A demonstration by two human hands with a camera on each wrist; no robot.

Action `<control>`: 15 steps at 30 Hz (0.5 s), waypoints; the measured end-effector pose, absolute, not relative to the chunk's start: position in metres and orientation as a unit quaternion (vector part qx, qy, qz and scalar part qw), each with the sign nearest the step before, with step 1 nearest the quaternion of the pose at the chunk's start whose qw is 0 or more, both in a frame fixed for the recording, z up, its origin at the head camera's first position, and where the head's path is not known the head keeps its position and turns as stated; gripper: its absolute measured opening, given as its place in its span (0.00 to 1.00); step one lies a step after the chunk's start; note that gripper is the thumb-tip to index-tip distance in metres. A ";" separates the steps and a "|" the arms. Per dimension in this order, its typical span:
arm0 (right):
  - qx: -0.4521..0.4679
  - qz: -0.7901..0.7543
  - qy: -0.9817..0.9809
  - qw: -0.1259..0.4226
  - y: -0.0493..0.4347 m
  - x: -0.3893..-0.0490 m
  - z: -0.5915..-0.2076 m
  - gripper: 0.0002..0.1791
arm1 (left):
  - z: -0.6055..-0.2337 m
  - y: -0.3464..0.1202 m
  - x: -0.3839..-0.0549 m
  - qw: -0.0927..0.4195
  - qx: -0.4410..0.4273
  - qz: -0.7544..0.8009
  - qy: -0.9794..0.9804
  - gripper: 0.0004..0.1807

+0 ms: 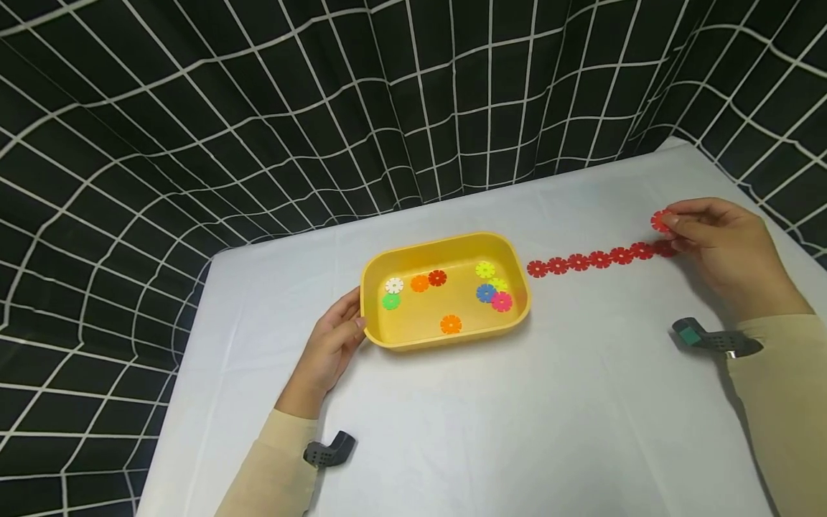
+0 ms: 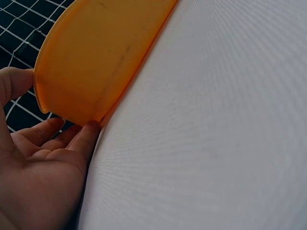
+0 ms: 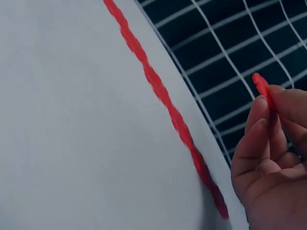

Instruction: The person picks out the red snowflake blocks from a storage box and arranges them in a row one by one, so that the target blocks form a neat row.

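Observation:
Between the thumb and fingers of my right hand a red notched plastic disc is pinched, held above the far end of a row of red discs. In the right wrist view that disc appears edge-on, apart from the row. The hand covers part of the row's right end in the head view. My left hand grips the left end of a yellow tray. In the left wrist view its thumb lies at the tray's rim, with the fingers low against the outer wall.
Inside the tray lie loose discs: white, green, orange, dark red, yellow, blue and pink. A white cloth covers the table. Behind it hangs a black curtain with white grid lines.

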State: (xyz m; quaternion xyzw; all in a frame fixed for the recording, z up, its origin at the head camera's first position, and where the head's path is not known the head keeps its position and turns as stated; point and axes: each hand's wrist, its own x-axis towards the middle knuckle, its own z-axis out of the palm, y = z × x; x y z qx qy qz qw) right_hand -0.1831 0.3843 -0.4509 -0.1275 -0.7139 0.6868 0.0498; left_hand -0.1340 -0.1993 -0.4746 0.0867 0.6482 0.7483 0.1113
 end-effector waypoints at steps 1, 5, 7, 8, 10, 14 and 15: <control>-0.137 0.670 -0.727 0.054 0.388 -0.183 -0.451 0.24 | -0.475 -0.199 -0.134 0.111 0.086 0.748 0.648 0.35; -0.175 0.632 -0.752 0.071 0.400 -0.178 -0.455 0.28 | -0.474 -0.199 -0.134 0.111 0.088 0.747 0.649 0.35; -0.197 0.622 -0.754 0.077 0.407 -0.176 -0.457 0.28 | -0.473 -0.199 -0.133 0.110 0.089 0.747 0.649 0.35; -0.207 0.616 -0.756 0.080 0.410 -0.175 -0.458 0.27 | -0.473 -0.199 -0.133 0.110 0.089 0.747 0.649 0.35; -0.227 0.591 -0.769 0.085 0.417 -0.174 -0.460 0.24 | -0.472 -0.199 -0.133 0.108 0.089 0.747 0.650 0.35; -0.261 0.527 -0.804 0.084 0.429 -0.173 -0.463 0.15 | -0.472 -0.199 -0.133 0.109 0.089 0.747 0.650 0.34; -0.266 0.516 -0.810 0.082 0.432 -0.173 -0.464 0.13 | -0.473 -0.199 -0.133 0.109 0.089 0.746 0.651 0.34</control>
